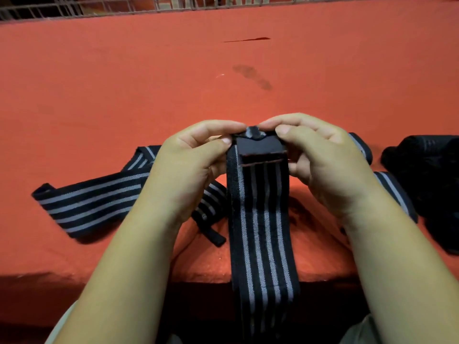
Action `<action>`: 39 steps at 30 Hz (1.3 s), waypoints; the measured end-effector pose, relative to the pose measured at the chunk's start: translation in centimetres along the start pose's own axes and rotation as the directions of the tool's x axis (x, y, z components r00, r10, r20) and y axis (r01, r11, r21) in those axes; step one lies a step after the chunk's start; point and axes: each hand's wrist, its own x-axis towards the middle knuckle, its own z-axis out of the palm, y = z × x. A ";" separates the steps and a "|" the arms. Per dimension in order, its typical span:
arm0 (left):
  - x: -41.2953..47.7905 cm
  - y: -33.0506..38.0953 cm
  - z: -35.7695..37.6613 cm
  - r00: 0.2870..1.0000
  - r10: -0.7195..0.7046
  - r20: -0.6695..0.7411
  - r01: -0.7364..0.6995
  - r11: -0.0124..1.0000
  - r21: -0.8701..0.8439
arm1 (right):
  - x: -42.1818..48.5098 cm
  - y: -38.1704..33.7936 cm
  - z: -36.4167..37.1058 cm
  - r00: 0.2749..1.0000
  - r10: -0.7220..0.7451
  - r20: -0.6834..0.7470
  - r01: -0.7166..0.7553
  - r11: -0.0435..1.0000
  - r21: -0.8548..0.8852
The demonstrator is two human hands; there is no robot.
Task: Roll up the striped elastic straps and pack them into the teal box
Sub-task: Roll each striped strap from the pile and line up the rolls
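Head view: I am, by my judgement, starting the roll on one striped elastic strap (260, 219), which is hanging from my hands over the near edge of the red bench (149, 83). Both the left hand (188, 165) and the right hand (323, 165) are pinching its black patch end (258, 147), fingers (213, 129) curled tight around it. The next move, I judge, is calling for an even first tuck. No teal box is showing; a second strap (92, 202) is lying loose at left.

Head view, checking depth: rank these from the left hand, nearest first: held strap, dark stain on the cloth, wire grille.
1. The held strap, centre, pinched by the left hand.
2. The dark stain, ahead on the mid-cloth.
3. The wire grille, along the far edge.
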 end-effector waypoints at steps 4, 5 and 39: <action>-0.1 0.0 -0.2 0.997 0.054 -0.053 -0.050 0.997 0.065 | -0.4 0.1 -0.3 0.999 -0.034 -0.005 0.033 0.997 -0.066; -0.1 0.0 -0.3 0.996 0.048 -0.081 -0.043 0.997 0.065 | -0.5 0.1 -0.4 0.999 -0.050 0.000 0.050 0.996 -0.071; -0.5 0.3 0.2 0.995 -0.009 -0.100 0.025 0.986 0.162 | -1.0 2.0 -0.6 0.995 0.097 0.007 -0.092 0.962 -0.257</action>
